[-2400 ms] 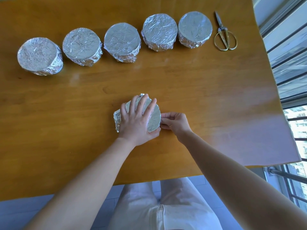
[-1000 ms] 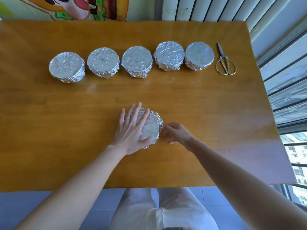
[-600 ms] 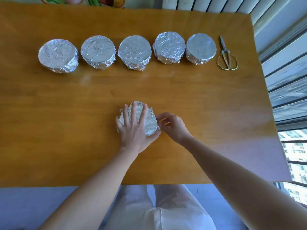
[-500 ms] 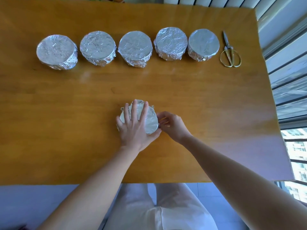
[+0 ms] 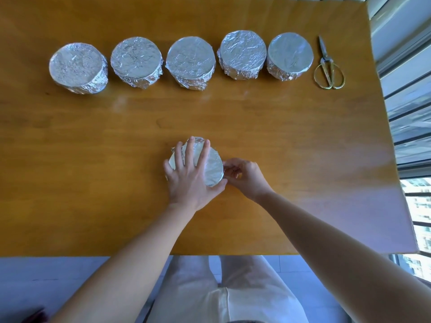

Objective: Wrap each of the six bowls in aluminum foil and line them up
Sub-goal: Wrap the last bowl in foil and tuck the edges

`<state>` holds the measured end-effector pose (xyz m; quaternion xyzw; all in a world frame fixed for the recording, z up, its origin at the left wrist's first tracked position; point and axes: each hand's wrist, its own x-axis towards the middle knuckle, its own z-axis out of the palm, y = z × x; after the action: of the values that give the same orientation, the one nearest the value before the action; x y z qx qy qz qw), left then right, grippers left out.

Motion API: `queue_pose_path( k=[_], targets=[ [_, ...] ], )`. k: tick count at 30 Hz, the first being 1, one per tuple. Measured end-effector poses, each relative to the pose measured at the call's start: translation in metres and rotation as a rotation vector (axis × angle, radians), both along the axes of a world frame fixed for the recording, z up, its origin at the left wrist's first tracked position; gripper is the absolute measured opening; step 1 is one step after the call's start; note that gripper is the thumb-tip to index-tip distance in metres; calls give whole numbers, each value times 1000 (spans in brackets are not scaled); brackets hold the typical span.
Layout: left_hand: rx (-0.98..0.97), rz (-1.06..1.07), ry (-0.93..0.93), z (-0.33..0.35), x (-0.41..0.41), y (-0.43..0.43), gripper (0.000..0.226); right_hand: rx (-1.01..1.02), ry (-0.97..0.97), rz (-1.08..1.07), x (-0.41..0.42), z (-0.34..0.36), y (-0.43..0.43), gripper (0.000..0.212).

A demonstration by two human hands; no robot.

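1. In the head view, the sixth bowl (image 5: 213,169) is sitting near the middle of the worktop (image 5: 279,127), well apart from the others and closer to the person. Foil (image 5: 198,142) is already covering its top and bunching at its far edge.
2. The left grip (image 5: 189,180) is lying flat on top of the bowl. Its fingers are spreading out straight and pressing down, with nothing clasped.
3. The right grip (image 5: 247,177) is working at the bowl's right side, fingers curling in narrow and pinching the foil against the wall there.
4. The foil is looking thin, light and easily creased. It is likely holding whatever shape it is pressed into, but tearing if it is tugged or snagged. The bowl underneath is probably stiff enough to take firm pressing, though what it is made of is hidden.
5. For carrying, the safest hold is probably around the side wall with both palms, since pulling on loose foil flaps is risking an unwrapped edge.
6. Five wrapped bowls (image 5: 190,58) are standing in a row along the far side, each just beside the next.
7. Scissors (image 5: 328,71) are lying just beside the row's right end, so space for the last bowl is looking tighter there than at the left.
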<state>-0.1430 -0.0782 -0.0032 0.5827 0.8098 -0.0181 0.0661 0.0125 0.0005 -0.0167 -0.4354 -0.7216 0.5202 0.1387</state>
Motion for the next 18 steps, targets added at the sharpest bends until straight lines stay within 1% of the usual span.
queue_pose_path(
  k=[3,6,11,13,15,18],
  targets=[
    [2,-4,-1,1,0,0,99,-23,-8,-67,-3,0,1,24],
    [7,-5,-7,1,0,-1,99,-80,3,-93,-2,3,4,22],
    [8,-9,-11,0,0,-1,98,-416,141,-112,2,4,2,21],
    [3,-10,-15,-1,0,-1,99,-489,175,-145,2,5,-1,20],
    [-2,-10,-13,-1,0,-1,100,-550,201,-230,0,5,-3,18],
    [3,0,-16,1,0,-1,100,-606,214,-308,-2,2,-3,14]
  ],
)
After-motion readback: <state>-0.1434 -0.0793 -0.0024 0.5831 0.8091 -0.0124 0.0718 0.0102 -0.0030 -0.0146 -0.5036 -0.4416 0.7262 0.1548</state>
